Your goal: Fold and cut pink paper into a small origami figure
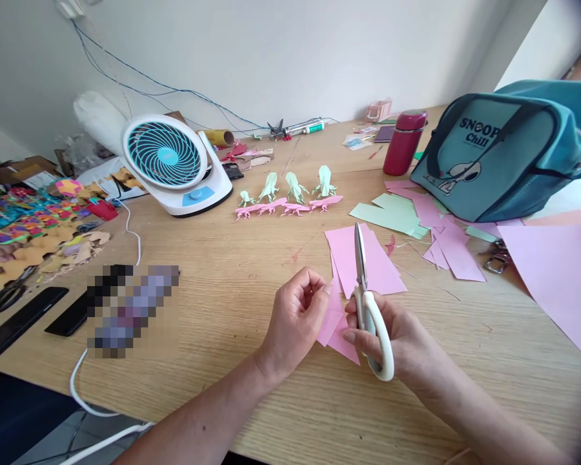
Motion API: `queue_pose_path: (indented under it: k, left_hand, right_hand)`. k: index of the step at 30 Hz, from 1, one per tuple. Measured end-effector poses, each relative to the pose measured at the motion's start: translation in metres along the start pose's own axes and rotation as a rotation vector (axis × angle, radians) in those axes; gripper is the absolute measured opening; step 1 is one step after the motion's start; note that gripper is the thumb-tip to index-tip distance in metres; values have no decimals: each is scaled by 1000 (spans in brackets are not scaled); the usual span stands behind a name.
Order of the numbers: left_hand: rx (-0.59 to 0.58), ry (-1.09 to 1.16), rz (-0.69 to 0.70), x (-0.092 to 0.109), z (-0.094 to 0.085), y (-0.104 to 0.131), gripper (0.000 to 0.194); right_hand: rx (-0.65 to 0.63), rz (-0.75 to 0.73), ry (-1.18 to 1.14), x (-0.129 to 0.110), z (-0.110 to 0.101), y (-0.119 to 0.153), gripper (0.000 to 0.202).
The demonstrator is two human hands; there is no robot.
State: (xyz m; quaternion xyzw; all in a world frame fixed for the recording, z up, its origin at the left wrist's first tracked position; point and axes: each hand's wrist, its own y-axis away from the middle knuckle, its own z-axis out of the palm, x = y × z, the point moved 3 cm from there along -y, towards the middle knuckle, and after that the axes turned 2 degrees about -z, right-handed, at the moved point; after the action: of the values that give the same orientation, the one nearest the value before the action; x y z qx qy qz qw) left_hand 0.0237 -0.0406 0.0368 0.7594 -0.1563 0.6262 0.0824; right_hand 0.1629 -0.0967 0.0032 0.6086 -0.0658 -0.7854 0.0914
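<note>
The right hand (401, 329) was closed around the scissors (368, 307), with the fingers and the thumb at the smooth, rounded white handles. The slim metal blades were pressed together, and they pointed to the far side. The left hand (293, 320) was just beside, with its fingers curled inward and the thumb brought close to the forefinger; whether it was pinching some paper, I cannot tell. Both forearms came from the near edge, bare and slanting toward each other. The scissors were on the near right part, in front of flat pink sheets (385, 268) with straight edges, which lay overlapped on the wood-grained table (213, 316). Farther away stood folded, angular green paper figures (296, 187), and before them a row of pink paper figures (271, 205). To the far right were a glossy red flask (403, 148) and a teal fabric bag (503, 168).
</note>
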Motion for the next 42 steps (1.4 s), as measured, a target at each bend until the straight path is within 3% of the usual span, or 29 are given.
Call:
queue_pose_path:
  k: [8,15,23,33,42]
  left_hand:
    - [-204,68,-96,3,2,2,34]
    - [-73,-1,-49,6,1,5,35]
    - [45,44,21,6,-11,2,36]
    - [39,163,-30,5,-15,1,40]
    - [28,258,-104,2,-15,2,39]
  right_hand:
    - [141,-83,-20,4,-8,-2,48]
    - [102,-33,-106,3,-6,-1,46]
    - [19,-24,-31,6,-9,-1,43]
    - [-216,3,193,-9,5,10,54]
    - [-271,46,344,-6,7,24,54]
